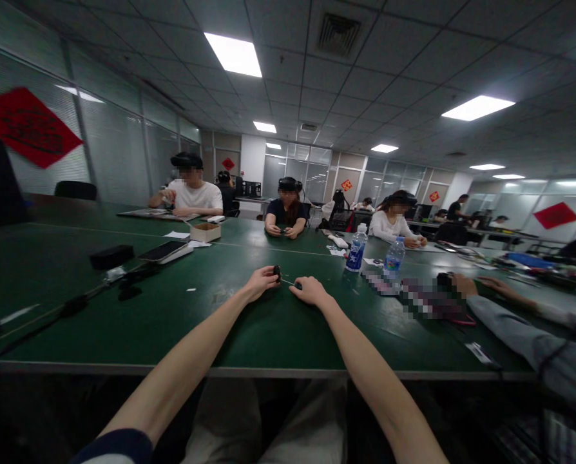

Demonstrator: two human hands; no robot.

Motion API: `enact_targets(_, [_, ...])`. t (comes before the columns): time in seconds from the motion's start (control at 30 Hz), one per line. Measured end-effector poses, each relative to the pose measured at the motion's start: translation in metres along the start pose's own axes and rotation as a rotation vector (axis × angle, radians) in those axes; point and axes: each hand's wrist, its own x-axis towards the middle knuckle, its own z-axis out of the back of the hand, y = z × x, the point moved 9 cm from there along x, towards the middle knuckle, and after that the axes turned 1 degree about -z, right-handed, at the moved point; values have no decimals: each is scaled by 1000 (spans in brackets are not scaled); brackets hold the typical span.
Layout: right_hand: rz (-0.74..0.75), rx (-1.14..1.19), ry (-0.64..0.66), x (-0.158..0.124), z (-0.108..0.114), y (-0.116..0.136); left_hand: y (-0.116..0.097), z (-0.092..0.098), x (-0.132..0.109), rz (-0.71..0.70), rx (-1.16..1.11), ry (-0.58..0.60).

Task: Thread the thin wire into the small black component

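Note:
My left hand (pixel 260 284) pinches a small black object (pixel 277 274) above the green table (pixel 124 335), near its front edge. A thin, pale wire (pixel 288 282) runs from that object to my right hand (pixel 310 291). The fingers of my right hand close on a small dark tip at the wire's end. The object is too small to identify, and my fingers hide part of it.
Two water bottles (pixel 356 250) stand to the right, beside blurred items. A co-worker's hand (pixel 495 288) rests there. A phone (pixel 165 251), black case (pixel 111 256), cardboard box (pixel 205 232) and black cable (pixel 75 304) lie left and ahead. Several people sit across the table.

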Motion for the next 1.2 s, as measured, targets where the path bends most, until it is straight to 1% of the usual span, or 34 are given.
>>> enact_targets(0.2, [46,6,-20,1,1,1,0,0,0,-26,45,27])
enact_targets(0.4, [81,53,-39,-4,7,10,2,6,3,-38,9,-17])
enact_targets(0.53, [117,63,-37,-8,9,17,2,9,5,-40,-26,-19])
enact_targets(0.8, [114,74,-42,-9,9,20,5,11,6,-26,-33,-23])
enact_targets(0.97, [87,94,-78,-5,8,18,8,2,3,9,47,45])
enact_targets(1.1, [75,86,-64,-4,5,18,8,4,2,23,33,10])
enact_targets(1.2, [84,88,-64,-4,5,18,8,3,2,31,40,23])
